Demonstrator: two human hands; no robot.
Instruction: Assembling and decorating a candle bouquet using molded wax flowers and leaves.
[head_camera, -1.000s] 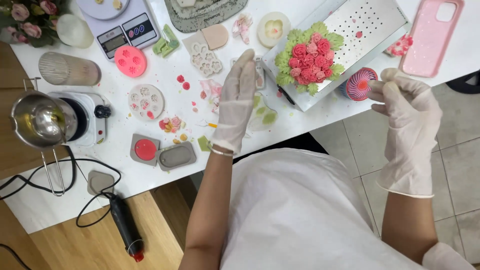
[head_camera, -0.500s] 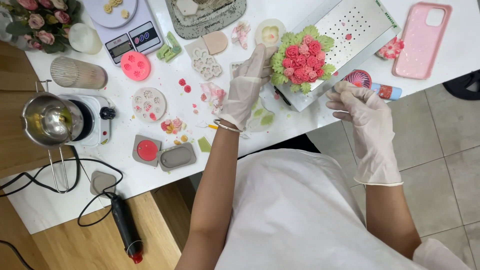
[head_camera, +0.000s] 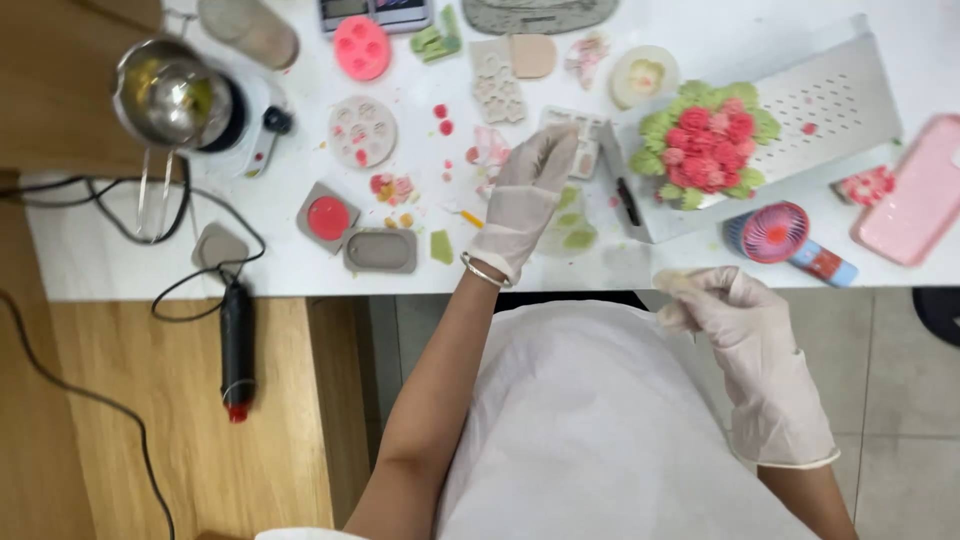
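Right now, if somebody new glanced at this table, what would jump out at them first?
Probably the flower cluster of pink blooms ringed with green leaves, sitting on the white perforated tray at the table's right. Next, the gloved left hand stretched over the middle of the table among scattered pink and green bits. The metal pot gleams at the far left.

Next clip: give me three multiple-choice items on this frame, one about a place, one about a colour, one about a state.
1. Where is the flower arrangement?
A. on the white perforated tray
B. on the wooden floor
C. in the metal pot

2. What colour is the phone case?
A. black
B. pink
C. blue

3. What is the left hand doing?
A. hanging off the table
B. gripping the black tool
C. stretched flat over the table

Answers: 1 A, it sits on the tray; 2 B, plainly pink; 3 C, gloved fingers reach out over the moulds.
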